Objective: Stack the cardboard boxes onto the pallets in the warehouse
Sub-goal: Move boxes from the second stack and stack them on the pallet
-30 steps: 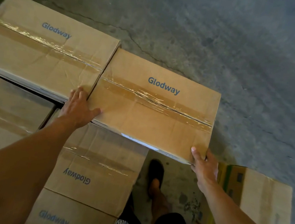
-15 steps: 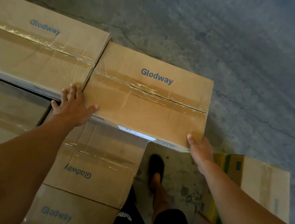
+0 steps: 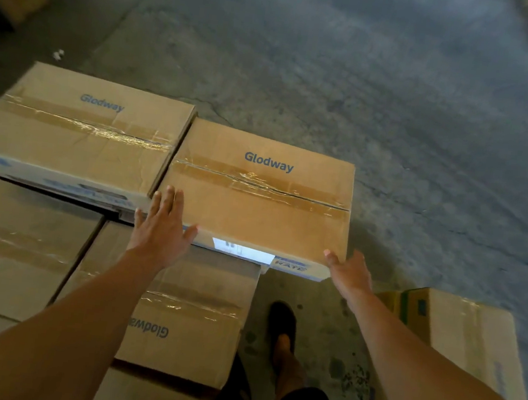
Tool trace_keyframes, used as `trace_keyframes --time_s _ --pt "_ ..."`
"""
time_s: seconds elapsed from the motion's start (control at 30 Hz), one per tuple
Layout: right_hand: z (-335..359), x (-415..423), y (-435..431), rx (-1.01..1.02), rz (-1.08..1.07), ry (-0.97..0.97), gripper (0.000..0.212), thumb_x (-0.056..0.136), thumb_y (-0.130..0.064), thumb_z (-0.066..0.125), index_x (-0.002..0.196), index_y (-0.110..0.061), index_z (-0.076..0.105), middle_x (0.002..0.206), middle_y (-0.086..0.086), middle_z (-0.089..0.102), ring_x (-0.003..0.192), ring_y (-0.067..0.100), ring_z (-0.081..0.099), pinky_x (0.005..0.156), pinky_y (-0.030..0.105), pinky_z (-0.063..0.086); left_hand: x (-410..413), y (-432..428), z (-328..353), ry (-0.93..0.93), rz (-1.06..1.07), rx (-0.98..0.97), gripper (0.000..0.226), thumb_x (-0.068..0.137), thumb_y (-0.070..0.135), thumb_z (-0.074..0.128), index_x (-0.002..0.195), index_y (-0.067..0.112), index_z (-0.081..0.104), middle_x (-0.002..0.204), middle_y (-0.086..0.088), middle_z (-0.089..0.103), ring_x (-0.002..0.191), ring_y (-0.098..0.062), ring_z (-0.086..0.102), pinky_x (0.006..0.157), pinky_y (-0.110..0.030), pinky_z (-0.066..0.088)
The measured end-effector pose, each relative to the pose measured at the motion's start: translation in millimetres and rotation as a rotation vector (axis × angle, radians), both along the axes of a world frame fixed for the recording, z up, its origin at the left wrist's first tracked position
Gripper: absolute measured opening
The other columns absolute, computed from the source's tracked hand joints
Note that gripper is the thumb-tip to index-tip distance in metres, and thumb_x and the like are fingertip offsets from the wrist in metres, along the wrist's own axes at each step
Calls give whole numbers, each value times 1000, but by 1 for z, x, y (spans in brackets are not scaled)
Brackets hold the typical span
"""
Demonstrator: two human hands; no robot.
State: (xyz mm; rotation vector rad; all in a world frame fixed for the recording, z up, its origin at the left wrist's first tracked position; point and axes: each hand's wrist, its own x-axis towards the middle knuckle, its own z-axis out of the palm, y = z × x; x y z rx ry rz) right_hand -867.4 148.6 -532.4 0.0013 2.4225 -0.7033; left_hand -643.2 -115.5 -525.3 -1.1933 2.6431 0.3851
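Two bare hands flanked the near edge of the taped cardboard box, which sat mid-frame on the stack's top layer, jutting rightward past the lower box. The left hand lay flat, fingers straight, at its 8 o'clock corner. The right hand, fingers loose and gripping nothing, was at the 4 o'clock corner. A neighbouring box touched it at 9 o'clock.

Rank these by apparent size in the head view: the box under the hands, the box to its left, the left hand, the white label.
Box under the hands and box to its left: alike, unranked.
Then left hand.
Then white label.
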Motion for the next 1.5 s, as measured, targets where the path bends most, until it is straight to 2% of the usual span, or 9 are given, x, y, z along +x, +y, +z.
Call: trace_keyframes --time_s 0.23,0.43,0.53,0.7,0.9,1.07,1.2,1.3,1.5 --pt "44 12 44 13 62 172 80 100 -53 51 160 -11 18 165 10 25 149 34 30 115 49 32 -48 55 40 133 -220 22 77 101 53 39 160 12 10 168 -11 7 155 -29 5 124 -51 7" --pt "53 -7 141 30 -114 234 73 99 -56 48 152 -7 35 152 18 45 138 39 44 107 48 39 -98 106 54 219 -378 18 70 103 49 40 159 13 18 168 -7 11 155 -23 6 124 -46 6" --pt "38 -7 189 -12 -241 240 64 100 -54 48 143 -7 45 138 21 56 125 41 53 100 47 45 -115 132 50 273 -507 -3 68 101 50 39 154 9 32 164 -10 26 153 -26 18 123 -49 10" --pt "28 13 240 -13 -357 183 66 102 -50 48 154 -12 34 150 17 48 135 38 46 109 50 40 -142 190 39 289 -705 26 84 90 60 24 147 1 45 155 -17 41 146 -32 35 120 -49 19" --pt "20 12 301 -49 -512 148 58 104 -46 47 151 -15 36 151 11 46 134 32 47 107 46 41 -192 283 26 278 -874 152 83 91 60 28 147 1 44 153 -18 43 143 -32 41 117 -47 33" --pt "-13 -2 366 -31 -674 109 66 102 -48 48 156 -14 28 157 10 38 137 31 45 108 48 42 -242 370 -12 227 -1027 219 94 90 75 19 153 7 34 159 -13 36 148 -26 33 117 -33 18" --pt "-62 -18 413 -7 -779 30 68 103 -49 45 157 -14 25 160 10 34 140 32 40 109 45 39 -291 437 -60 138 -1107 297 97 88 77 15 158 10 23 165 -8 23 152 -20 20 119 -28 11" --pt "-105 -21 439 -21 -878 -26 70 103 -51 44 159 -15 21 165 9 25 148 31 29 118 49 32 -330 472 -102 121 -1149 333 85 93 67 26 157 12 24 164 -6 22 152 -20 21 121 -31 12" --pt "-215 -17 462 -7 -1118 -120 71 102 -49 47 159 -16 22 162 9 31 147 29 31 118 46 29 -412 502 -211 74 -1234 348 81 93 59 40 156 9 28 164 -10 26 151 -24 23 122 -42 22"
